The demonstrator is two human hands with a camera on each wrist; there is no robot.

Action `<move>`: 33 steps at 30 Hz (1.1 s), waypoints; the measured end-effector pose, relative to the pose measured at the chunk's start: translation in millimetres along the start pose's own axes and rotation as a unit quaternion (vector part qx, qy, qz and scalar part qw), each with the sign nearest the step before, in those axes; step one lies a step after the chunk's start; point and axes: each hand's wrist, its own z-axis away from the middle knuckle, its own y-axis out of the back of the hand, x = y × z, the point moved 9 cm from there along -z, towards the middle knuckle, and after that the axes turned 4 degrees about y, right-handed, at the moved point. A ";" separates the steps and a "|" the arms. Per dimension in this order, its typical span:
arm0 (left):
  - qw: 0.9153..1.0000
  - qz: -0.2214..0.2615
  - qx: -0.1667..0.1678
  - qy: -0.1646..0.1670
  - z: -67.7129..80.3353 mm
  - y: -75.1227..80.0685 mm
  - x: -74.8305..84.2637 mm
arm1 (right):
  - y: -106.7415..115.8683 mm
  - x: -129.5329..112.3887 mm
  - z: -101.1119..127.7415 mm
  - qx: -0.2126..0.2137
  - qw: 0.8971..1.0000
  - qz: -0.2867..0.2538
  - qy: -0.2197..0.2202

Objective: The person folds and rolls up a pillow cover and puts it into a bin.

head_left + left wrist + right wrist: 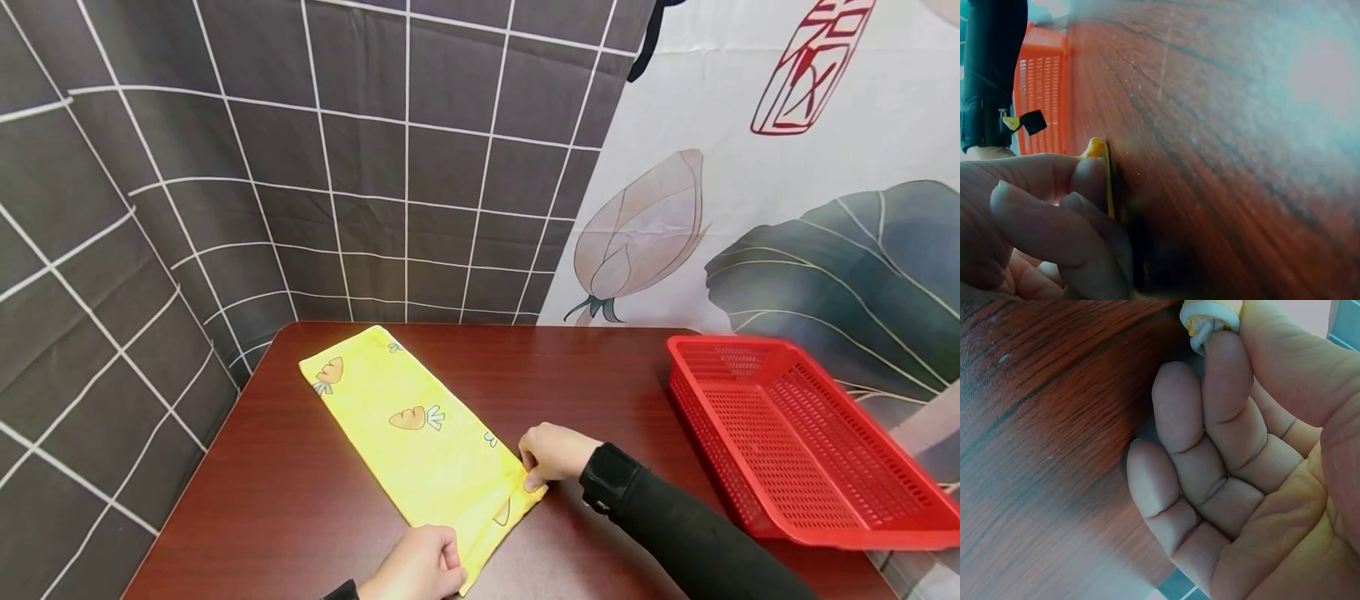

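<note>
A yellow cloth [423,442] printed with carrots lies as a long folded strip, slanting from the back left of the table to the front. At its near end my left hand [420,562] pinches the left corner. The right hand [558,454] pinches the right corner, where the fabric is wrinkled and turned. From the left wrist, only a thin yellow edge [1099,149] of the cloth shows at the fingertips. In the right wrist view a white-trimmed bit of cloth [1210,314] sits between thumb and index finger, while the other fingers curl loosely.
On the right of the brown table [300,525] stands a red plastic basket [862,525] with perforated walls. A dark gridded curtain [360,150] and a white curtain [697,108] with plant prints hang behind the table and along its left side.
</note>
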 end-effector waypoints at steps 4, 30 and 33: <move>0.998 -0.062 0.026 -0.011 0.2 1.5 7.7 | -1.6 0.1 0.3 -0.001 1.000 0.000 0.000; 0.939 -0.343 0.012 -0.014 -7.0 -17.1 25.2 | -5.2 4.5 1.0 0.018 1.000 -0.005 0.012; 0.940 -0.341 0.015 -0.012 -11.5 -20.6 15.7 | -4.7 -3.2 4.3 0.051 0.996 0.032 0.064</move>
